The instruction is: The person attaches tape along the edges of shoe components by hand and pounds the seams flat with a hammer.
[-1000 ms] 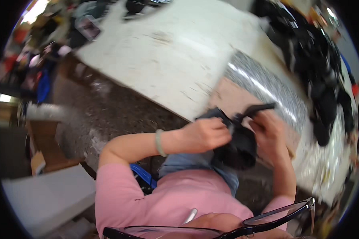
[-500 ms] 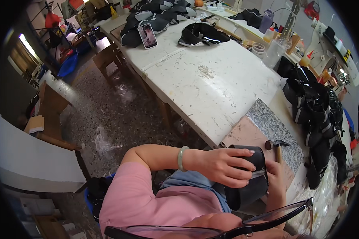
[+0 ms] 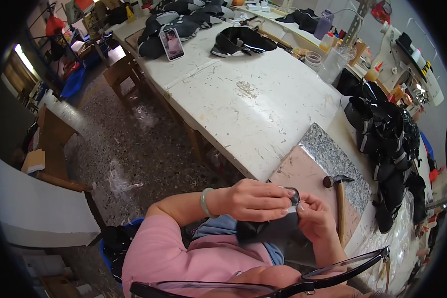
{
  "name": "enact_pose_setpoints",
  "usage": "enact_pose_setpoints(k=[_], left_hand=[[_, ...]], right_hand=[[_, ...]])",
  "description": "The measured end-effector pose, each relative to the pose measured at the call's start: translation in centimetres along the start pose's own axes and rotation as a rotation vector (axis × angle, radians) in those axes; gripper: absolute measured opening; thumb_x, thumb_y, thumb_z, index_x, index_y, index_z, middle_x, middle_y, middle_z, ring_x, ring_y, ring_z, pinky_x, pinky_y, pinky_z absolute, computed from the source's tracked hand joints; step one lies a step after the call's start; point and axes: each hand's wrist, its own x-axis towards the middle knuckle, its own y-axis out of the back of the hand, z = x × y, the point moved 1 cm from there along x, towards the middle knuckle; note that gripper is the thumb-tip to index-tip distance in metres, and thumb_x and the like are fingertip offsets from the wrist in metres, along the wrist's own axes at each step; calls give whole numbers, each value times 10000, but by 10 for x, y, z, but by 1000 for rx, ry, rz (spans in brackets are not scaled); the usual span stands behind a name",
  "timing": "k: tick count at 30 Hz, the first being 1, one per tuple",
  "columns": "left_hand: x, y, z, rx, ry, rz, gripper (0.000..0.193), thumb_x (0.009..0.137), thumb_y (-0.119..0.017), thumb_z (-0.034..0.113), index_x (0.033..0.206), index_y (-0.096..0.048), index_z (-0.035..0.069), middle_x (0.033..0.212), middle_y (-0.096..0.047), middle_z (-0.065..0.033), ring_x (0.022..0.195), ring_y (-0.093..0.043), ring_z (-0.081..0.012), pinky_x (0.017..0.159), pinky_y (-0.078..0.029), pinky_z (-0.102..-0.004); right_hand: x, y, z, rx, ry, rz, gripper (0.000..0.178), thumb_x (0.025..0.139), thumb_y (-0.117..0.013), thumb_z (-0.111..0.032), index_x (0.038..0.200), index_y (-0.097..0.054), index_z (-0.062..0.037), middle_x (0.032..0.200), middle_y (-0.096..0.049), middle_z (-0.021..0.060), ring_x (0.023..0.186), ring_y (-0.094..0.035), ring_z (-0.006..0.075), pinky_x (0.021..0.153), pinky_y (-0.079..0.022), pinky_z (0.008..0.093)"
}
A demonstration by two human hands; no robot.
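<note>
A black shoe upper (image 3: 265, 229) with a pale grey strip is held low in front of me, just off the table's near edge. My left hand (image 3: 253, 201), a pale green bangle at its wrist, lies over the top of it with fingers closed along its edge. My right hand (image 3: 315, 216) pinches the upper at the grey strip between thumb and fingers. The lower part of the upper is blurred and partly hidden by my left hand. Beside my right hand a hammer (image 3: 340, 203) with a wooden handle rests on a pinkish board (image 3: 295, 171).
A speckled stone slab (image 3: 328, 149) adjoins the board on the white table (image 3: 228, 119). Black uppers (image 3: 382, 134) are heaped along the right, above clear plastic sheeting (image 3: 390, 243). A propped phone (image 3: 172, 44) and another upper (image 3: 241, 40) stand at the far end; glue bottles (image 3: 327, 40) line the back.
The upper has turned and come lower and left. My left hand has slid left to its edge, and my right hand has come out from behind it to pinch the strip.
</note>
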Motion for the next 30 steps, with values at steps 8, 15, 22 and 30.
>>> enact_pose_setpoints(k=[8,15,22,30], left_hand=[[-26,6,-12,288,471,110,258,820,-659,-42,1070,-598,-13,1099,-637,-238,1017,-650,-402,844,-562,-422],[-85,8,-31,133,886,303,352,907,-566,-47,1246,-474,-59,1137,-638,-193,1064,-638,-265,898,-518,-348],[-79,16,-89,174,949,273,279,865,-623,-42,1142,-591,-23,997,-698,-133,900,-697,-193,788,-551,-287],[-84,93,-296,713,984,-122,492,817,-649,75,1288,-507,67,1315,-510,-147,1250,-449,-307,1027,-415,-398]], right_hand=[[38,-12,-43,-39,70,4,502,842,-677,-45,1288,-461,34,1093,-630,97,982,-626,163,869,-494,278],[84,54,-281,-374,878,-353,262,950,-525,-131,1176,-534,3,1141,-597,89,1006,-603,203,893,-484,349],[81,178,-344,-21,1075,281,399,1011,-362,-97,1388,-399,26,1422,-446,145,1328,-403,278,1160,-279,435],[25,284,-289,-346,833,711,389,988,-489,-91,1329,-426,85,1278,-552,161,1151,-564,225,1021,-449,341]])
